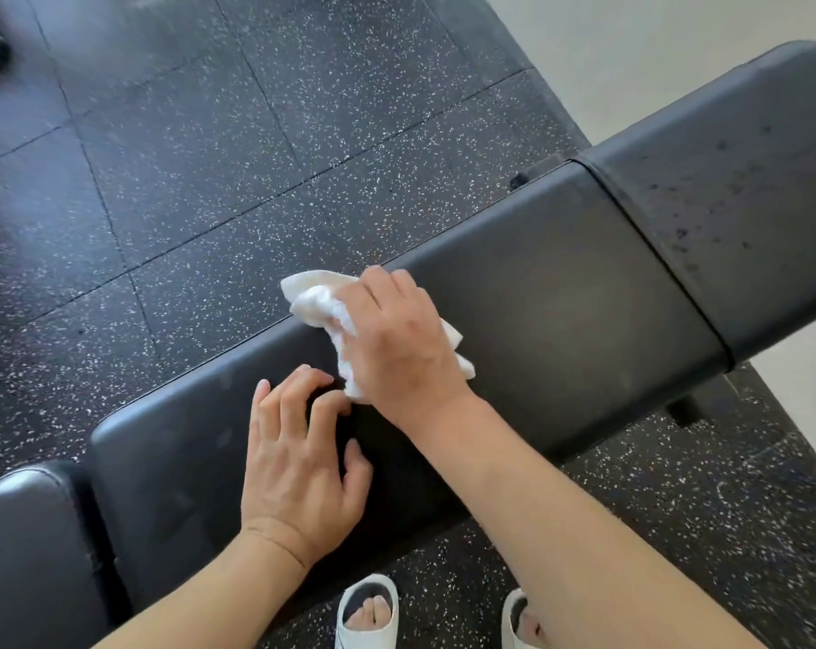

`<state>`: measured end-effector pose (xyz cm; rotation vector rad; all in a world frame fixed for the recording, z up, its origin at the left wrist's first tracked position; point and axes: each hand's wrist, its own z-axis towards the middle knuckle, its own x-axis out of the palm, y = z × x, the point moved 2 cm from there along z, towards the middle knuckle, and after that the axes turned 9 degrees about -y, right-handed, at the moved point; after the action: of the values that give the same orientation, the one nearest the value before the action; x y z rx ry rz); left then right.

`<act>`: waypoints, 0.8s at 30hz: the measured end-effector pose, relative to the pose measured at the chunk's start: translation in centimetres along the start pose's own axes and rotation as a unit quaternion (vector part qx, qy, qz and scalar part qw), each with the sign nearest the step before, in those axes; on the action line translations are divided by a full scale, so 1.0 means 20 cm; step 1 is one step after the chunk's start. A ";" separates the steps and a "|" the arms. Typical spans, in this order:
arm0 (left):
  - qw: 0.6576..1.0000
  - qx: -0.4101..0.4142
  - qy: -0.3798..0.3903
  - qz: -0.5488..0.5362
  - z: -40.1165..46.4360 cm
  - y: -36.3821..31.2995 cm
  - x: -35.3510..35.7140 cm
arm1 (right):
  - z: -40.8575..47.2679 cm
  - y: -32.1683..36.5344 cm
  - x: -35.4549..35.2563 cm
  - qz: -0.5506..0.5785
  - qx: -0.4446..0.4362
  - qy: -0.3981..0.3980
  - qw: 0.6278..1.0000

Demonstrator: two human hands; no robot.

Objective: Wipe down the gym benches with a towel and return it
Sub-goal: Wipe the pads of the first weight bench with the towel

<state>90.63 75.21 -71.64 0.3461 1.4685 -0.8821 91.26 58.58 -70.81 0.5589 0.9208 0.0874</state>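
Nearest, at the bottom edge, two feet in white slippers (367, 610) stand on the speckled rubber floor (186, 180), just beside the near side of the gym bench (551, 292), so the person is leaning over it.

Above them the left hand (303, 466) rests on the long middle pad with its fingers loosely bent, the fingertips touching the dark vinyl and nothing held in it; it reads as a bracing hand, not a working one. Just beyond it, the right hand (396, 339) lies palm down on the white towel (319, 299), fingers curled over the bunched cloth and pressing it against the pad near the far edge. Part of the towel sticks out past the fingers toward the floor side, and a corner shows on the other side of the hand.

So the wiping looks to be in progress on this middle pad. I cannot tell from its surface which stretch has already been covered; a faint dull sheen shows around the hands, but that is no sure sign. Farther right, past the seam, the raised back pad (734, 189) carries dark specks and smudges and seems not yet wiped. The small pad (26, 545) at the near left also shows no clear sign either way.

By my reckoning the task is in its early or middle part: at least one pad remains, any other benches are out of view, and returning the towel is not yet done.
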 end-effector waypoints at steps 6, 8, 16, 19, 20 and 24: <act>1.000 0.004 -0.014 0.000 -0.01 0.01 0.01 | 0.02 -0.74 -0.51 -0.089 0.098 -0.064 0.989; 1.000 0.003 -0.016 -0.004 -0.01 0.01 0.01 | 0.04 -0.87 -0.57 -0.131 0.172 -0.060 0.974; 1.000 0.002 -0.005 0.006 -0.01 0.01 0.01 | 0.01 -0.29 -0.20 -0.140 0.185 -0.074 0.970; 1.000 0.008 -0.007 0.010 -0.01 0.01 0.00 | -0.10 0.06 -0.04 -0.071 0.115 -0.036 0.990; 1.000 0.014 -0.013 0.012 -0.01 0.01 0.00 | -0.15 0.13 -0.02 -0.051 0.096 -0.019 0.994; 0.999 0.030 -0.032 0.015 -0.01 0.01 0.02 | -0.25 0.07 -0.10 0.011 0.047 0.003 0.999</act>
<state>90.48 75.35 -72.00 0.3791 1.3764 -0.9066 86.53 61.33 -71.02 0.6571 0.9272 0.0654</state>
